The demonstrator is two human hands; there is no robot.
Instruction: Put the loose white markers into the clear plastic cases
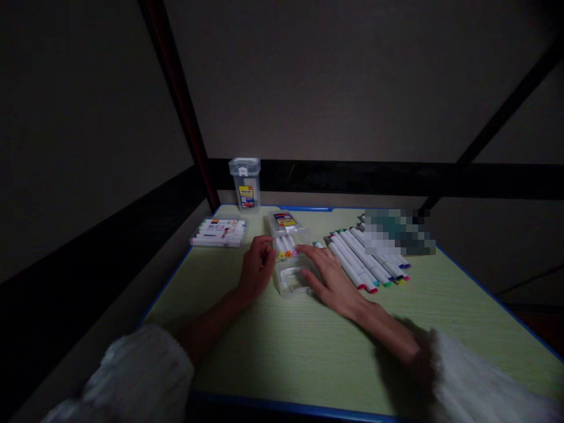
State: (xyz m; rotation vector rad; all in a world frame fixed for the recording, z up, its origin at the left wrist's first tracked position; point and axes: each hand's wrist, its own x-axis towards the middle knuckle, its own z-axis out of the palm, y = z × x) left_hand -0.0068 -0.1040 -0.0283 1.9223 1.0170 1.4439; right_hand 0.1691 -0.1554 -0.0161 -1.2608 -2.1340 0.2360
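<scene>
A clear plastic marker box lies on its back with its mouth toward me and its hinged lid folded open on the tabletop. Several white markers lie inside, showing yellow, orange and pink ends. My left hand is curled, its thumb and index finger at the box's left edge; the exact contact is hard to see. With fingers stretched and apart, my right hand reaches over the lid, index fingertip beside the pink-ended marker. A light blue-tipped marker shows partly behind that hand.
Several loose white markers with coloured ends lie in a row on the right, beside a blurred-out patch. A flat case of markers lies at the left. Behind stands an upright clear box. The light green table has a blue edge.
</scene>
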